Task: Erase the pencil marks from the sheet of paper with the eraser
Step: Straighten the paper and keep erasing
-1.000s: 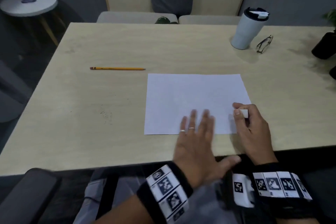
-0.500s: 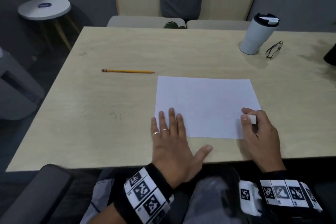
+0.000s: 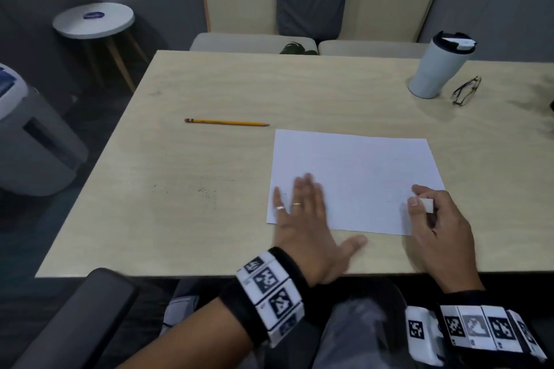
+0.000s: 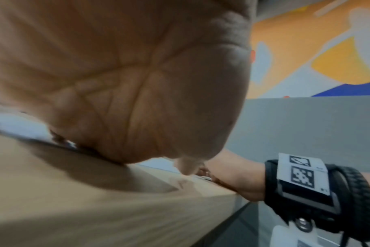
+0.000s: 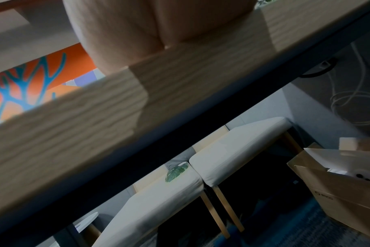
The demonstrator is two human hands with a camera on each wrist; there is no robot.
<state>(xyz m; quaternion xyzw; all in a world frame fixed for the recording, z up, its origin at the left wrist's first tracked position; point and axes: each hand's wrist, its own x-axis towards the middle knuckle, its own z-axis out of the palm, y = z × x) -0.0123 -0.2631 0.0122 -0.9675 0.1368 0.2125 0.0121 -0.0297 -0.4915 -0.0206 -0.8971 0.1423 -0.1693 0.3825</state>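
A white sheet of paper (image 3: 356,177) lies on the pale wooden table (image 3: 209,189) in front of me; any pencil marks on it are too faint to make out. My left hand (image 3: 302,210) lies flat with straight fingers on the sheet's near left corner. At the near right corner my right hand (image 3: 431,213) pinches a small white eraser (image 3: 426,205) between thumb and fingers. The left wrist view shows my left palm (image 4: 120,80) close up over the table's edge. In the right wrist view only the heel of my right hand (image 5: 150,25) and the table edge show.
A yellow pencil (image 3: 226,122) lies left of the sheet's far corner. A white tumbler (image 3: 437,67) and folded glasses (image 3: 466,91) stand at the far right. Two chairs (image 3: 311,0) face me across the table; a round side table (image 3: 93,21) is at the far left.
My left hand swept left from the sheet's near middle to beyond its left corner, then came back onto the corner. The right hand kept its hold on the eraser. My head view shifted.
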